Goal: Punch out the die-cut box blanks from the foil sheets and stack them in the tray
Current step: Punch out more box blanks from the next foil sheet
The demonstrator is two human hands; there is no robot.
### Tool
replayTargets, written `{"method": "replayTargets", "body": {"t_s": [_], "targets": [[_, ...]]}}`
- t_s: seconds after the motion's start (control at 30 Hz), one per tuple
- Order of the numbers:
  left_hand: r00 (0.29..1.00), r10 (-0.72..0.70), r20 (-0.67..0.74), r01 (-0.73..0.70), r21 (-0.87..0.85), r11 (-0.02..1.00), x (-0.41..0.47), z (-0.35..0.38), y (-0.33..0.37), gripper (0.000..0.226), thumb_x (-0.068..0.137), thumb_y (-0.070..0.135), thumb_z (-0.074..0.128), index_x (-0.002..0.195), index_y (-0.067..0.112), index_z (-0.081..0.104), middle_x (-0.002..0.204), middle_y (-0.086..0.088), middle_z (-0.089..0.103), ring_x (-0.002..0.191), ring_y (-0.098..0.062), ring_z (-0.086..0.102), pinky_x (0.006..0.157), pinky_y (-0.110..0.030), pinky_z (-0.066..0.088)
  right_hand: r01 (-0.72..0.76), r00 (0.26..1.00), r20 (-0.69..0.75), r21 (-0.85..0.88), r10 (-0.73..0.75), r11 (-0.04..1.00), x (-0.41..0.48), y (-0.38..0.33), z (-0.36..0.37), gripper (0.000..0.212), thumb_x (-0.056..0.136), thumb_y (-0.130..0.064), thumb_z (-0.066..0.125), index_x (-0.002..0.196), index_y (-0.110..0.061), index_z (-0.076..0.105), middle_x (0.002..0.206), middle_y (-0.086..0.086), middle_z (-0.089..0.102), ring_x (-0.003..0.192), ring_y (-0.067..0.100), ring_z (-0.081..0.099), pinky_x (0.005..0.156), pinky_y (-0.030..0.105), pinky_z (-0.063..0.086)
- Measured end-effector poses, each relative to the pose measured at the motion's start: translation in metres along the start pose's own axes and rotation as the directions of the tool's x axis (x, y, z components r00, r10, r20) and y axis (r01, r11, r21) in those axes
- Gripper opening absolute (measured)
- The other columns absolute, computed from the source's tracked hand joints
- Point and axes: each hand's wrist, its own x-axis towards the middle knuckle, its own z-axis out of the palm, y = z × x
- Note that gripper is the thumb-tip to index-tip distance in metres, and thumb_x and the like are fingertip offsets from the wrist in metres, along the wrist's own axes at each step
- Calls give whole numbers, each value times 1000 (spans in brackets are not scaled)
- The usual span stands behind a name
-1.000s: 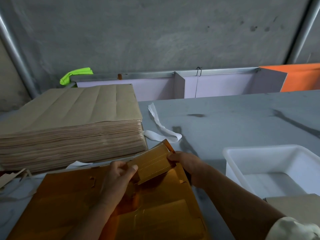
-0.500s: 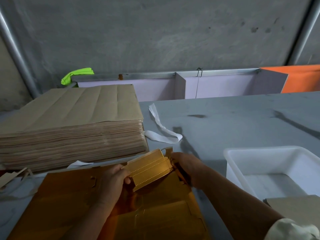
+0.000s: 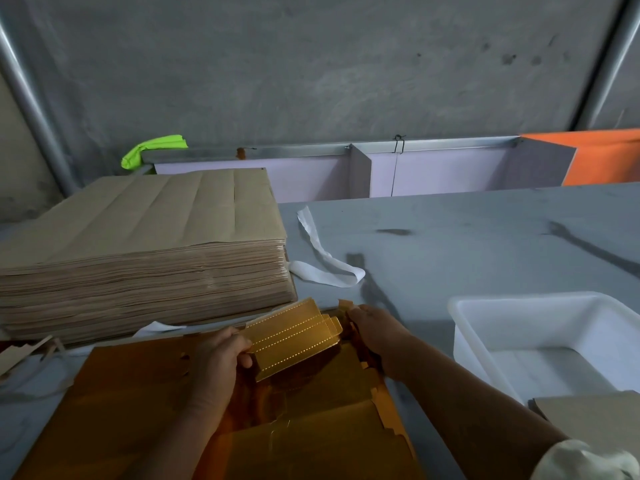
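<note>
Both bare forearms reach in from the near edge, and a pale sleeve (image 3: pixel 585 460) covers the right upper arm. The left hand (image 3: pixel 221 355) is knuckles up, with thumb and curled fingers pinching the left end of a gold blank (image 3: pixel 294 337). The right hand (image 3: pixel 375 332), back up, sits just right of the blank, its fingers curled down out of sight.

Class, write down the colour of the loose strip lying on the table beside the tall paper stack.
The strip is white, seen best in the head view.
</note>
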Motion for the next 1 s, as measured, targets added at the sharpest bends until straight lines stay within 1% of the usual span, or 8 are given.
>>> {"method": "replayTargets", "body": {"t_s": [0.13, 0.27, 0.37, 0.5, 0.6, 0.8, 0.9, 1.0], "targets": [[993, -117, 26, 120, -105, 987, 7, -4, 3, 22, 90, 8, 57, 68, 4, 58, 63, -9, 59, 73, -32, 57, 78, -48, 46, 26, 999, -45, 36, -24, 999, -2, 2, 2, 27, 102, -28, 42, 93, -13, 63, 73, 1, 57, 58, 16, 53, 54, 26, 44], [950, -296, 99, 307, -127, 943, 19, -7, 11, 15, 90, 21, 62, 91, 7, 67, 78, -9, 70, 93, -34, 62, 87, -53, 49, 24, 998, -53, -31, -25, 999, -4, -3, 9, 49, 106, -38, 30, 116, -5, 64, 113, 20, 67, 106, 33, 64, 98, 47, 50], [961, -271, 50, 275, -143, 951, 19, 0, 23, 11, 93, 19, 61, 93, 11, 67, 83, -7, 72, 88, -25, 63, 65, -33, 36, 83, 985, -142, -110, -98, 990, -7, 2, 17, 51, 105, -48, 27, 118, -15, 63, 115, 12, 66, 108, 28, 62, 99, 47, 49], [990, -141, -2, 140, -144, 980, 11, 28, 47, 11, 94, 17, 61, 87, 13, 68, 84, -5, 70, 91, -22, 62, 78, -33, 35, 141, 964, -194, -209, -182, 968, -10, 10, 23, 49, 104, -53, 25, 120, -25, 62, 114, 2, 66, 105, 20, 61, 95, 42, 50], [994, -105, -3, 104, -108, 989, 8, 65, 71, 16, 90, 18, 67, 76, 14, 69, 73, -1, 68, 80, -18, 60, 68, -31, 33, 171, 959, -191, -209, -212, 963, -10, 12, 24, 46, 105, -51, 25, 117, -25, 62, 109, 1, 66, 99, 17, 62, 90, 38, 52], [998, -38, 49, 26, 234, 972, 3, 131, 95, 26, 79, 26, 70, 55, 16, 69, 60, 3, 69, 67, -22, 66, 72, -34, 51, 178, 959, -177, -242, -223, 954, -10, 14, 24, 29, 105, -46, 32, 110, -32, 57, 97, -6, 63, 87, 10, 61, 76, 30, 49], [996, -36, 82, -2, 417, 909, -1, 151, 95, 22, 79, 35, 66, 63, 20, 71, 65, 7, 70, 72, -20, 67, 79, -35, 54, 170, 959, -170, -303, -228, 938, -9, 15, 23, 14, 103, -34, 42, 103, -30, 55, 97, -5, 60, 95, 16, 64, 77, 31, 50], [990, -30, 137, -49, 540, 840, 2, 164, 92, 21, 84, 38, 62, 75, 21, 71, 75, 7, 70, 79, -17, 65, 88, -37, 50, 107, 979, -139, -267, -148, 958, -7, 16, 20, 26, 101, -31, 46, 75, -29, 45, 96, 1, 60, 104, 24, 65, 90, 39, 53]]}}
